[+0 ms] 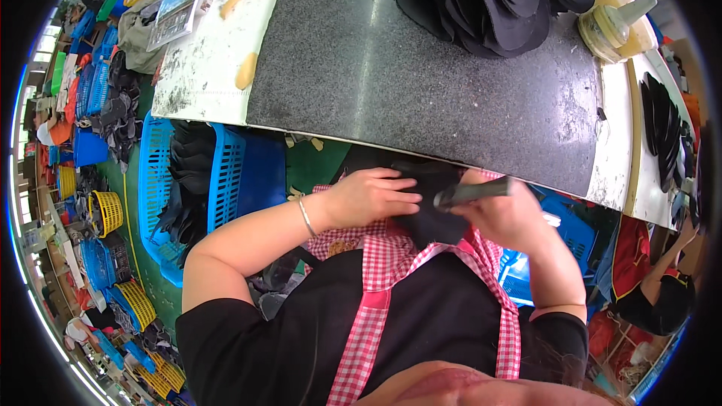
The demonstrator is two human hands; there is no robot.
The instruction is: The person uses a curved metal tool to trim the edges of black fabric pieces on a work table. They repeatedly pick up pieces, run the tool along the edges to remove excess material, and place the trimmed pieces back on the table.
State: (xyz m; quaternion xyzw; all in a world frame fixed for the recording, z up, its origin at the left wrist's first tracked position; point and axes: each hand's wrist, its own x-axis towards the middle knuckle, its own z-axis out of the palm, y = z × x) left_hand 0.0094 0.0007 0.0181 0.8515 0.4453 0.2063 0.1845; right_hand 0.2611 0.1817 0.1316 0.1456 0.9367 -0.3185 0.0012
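A black flat piece (430, 207) lies over my lap below the table edge. My left hand (372, 197) holds it by its left side, fingers bent over the top and thumb hidden. In my right hand (500, 214) is a grey-handled brush (474, 193), gripped with its handle end pointing right. The brush's other end meets the black piece, its tip slightly blurred. On the table above, a stack of black shoe-shaped pieces (489, 7) fans out near the far edge.
A table with a dark speckled top (353, 68) spans ahead. A glue bottle (617, 26) stands at its far right; yellowish pieces (246, 71) lie on the white left part. A blue basket (226, 180) of black pieces stands left. Another person (662, 293) sits at right.
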